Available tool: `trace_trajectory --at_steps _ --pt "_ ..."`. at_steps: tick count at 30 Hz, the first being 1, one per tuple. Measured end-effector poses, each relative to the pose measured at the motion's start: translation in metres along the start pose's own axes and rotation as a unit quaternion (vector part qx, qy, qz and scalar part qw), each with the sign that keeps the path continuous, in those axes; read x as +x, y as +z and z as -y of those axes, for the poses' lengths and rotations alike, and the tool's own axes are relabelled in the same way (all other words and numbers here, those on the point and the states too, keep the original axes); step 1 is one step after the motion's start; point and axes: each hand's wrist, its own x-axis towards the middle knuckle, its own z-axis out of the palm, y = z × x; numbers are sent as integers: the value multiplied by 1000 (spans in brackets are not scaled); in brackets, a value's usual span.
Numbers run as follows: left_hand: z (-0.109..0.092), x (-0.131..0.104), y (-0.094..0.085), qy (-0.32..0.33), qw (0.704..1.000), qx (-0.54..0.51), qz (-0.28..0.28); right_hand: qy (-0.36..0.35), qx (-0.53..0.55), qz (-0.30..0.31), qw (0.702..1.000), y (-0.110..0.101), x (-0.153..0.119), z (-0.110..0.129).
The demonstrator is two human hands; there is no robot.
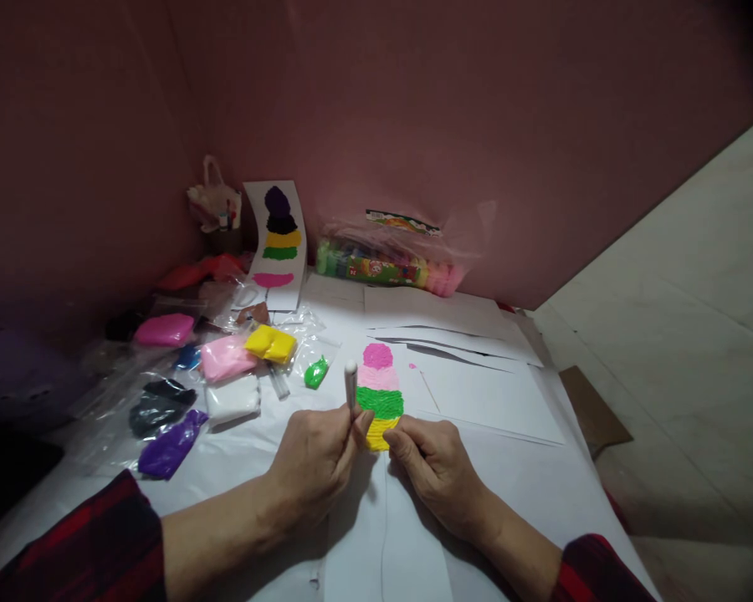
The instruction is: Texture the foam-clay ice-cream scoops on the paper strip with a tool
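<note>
A white sheet [386, 527] lies between my hands. On it are stacked bands of clay: a magenta top [377, 356], pale pink [378, 379], green [380, 402] and yellow [377, 438] at the bottom. My left hand [323, 451] is closed on a pale stick [351, 386] with a rounded white tip, pointing up, at the left side of the yellow band. My right hand [436, 468] is closed, thumb and index finger pinched at the right side of the yellow band; what it holds, if anything, is hidden.
Bagged clay in yellow [271, 344], pink [227, 358], white [233, 400] and purple [172, 446] covers the left side. A card with coloured bands [294, 251] leans at the back, beside a plastic pack [382, 266]. A toothpick [429, 390] lies on white paper at right.
</note>
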Motion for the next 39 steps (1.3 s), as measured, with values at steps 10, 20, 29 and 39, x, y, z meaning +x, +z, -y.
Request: trace_trajectory --at_steps 10,20,29,39 --pt "-1 1 0 -1 1000 19 -8 0 -10 -1 1000 0 0 -1" --pt "0 0 1 -5 999 42 -20 4 8 -1 1000 0 0 0" --pt "-1 0 -2 -3 998 58 -32 3 4 -3 1000 1 0 -1" --pt "-3 0 -3 -27 998 -15 -46 6 8 -1 1000 1 -1 -2"
